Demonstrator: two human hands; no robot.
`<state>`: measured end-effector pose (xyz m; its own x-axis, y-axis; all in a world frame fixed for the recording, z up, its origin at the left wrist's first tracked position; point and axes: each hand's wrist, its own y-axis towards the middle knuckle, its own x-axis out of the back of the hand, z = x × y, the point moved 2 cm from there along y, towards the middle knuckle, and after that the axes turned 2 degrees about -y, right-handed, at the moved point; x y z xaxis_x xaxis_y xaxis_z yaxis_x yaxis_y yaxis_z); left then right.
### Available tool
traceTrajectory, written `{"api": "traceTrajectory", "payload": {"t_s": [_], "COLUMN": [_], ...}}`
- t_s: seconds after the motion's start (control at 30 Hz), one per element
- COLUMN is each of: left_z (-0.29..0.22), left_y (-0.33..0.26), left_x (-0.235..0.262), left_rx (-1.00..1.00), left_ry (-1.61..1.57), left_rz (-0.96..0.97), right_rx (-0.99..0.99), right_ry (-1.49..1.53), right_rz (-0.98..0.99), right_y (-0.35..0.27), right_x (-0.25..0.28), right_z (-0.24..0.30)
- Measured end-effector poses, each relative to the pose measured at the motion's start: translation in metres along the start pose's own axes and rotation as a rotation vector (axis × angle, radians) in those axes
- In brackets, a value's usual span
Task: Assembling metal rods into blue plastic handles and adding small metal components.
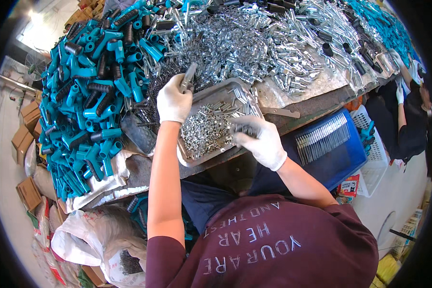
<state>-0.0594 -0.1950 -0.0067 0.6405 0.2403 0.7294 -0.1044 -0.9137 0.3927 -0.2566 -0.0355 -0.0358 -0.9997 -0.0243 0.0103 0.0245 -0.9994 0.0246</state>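
Observation:
My left hand [174,100], in a white glove, is closed around a pale metal tube [189,74] that points up and away over the tray's far left corner. My right hand [263,144], also gloved in white, is over the tray's right side. Its fingers are curled and slightly smeared by motion around something dark [245,129] whose kind I cannot make out. Between and below both hands lies a shallow metal tray [186,162] holding many small metal nuts or sleeves [204,130] and short pins [240,102].
Teal handles with black grips [93,91] pile at the left. Springs [211,43] and metal fittings [288,62] heap behind the tray. A flat metal bar [281,112] lies by the tray. On the right are a blue bin with metal rods [350,158], a white basket [377,165] and another person [398,115].

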Motion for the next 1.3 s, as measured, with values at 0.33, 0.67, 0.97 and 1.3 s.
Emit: {"api": "traceTrajectory", "payload": {"t_s": [0.33,0.67,0.97,1.3], "left_z": [-0.013,-0.091,-0.114,-0.029], "left_y": [0.014,-0.068,-0.122,-0.131], "left_x": [-0.014,0.053,0.034,0.074], "left_rx": [0.026,-0.209,-0.289,0.292], "left_ry": [0.296,-0.059,0.221,-0.439], "left_rz": [-0.031,0.610,0.731,0.360], "right_rx": [-0.115,0.010,0.299,-0.556], "right_ry": [0.153,-0.136,-0.323,0.148], "right_rz": [-0.056,0.069,0.244,0.498], "right_y": [-0.008,-0.012,-0.029,-0.071], "right_x": [0.024,0.059,0.017,0.109], "right_z": [0.003,0.009,0.010,-0.045]}}
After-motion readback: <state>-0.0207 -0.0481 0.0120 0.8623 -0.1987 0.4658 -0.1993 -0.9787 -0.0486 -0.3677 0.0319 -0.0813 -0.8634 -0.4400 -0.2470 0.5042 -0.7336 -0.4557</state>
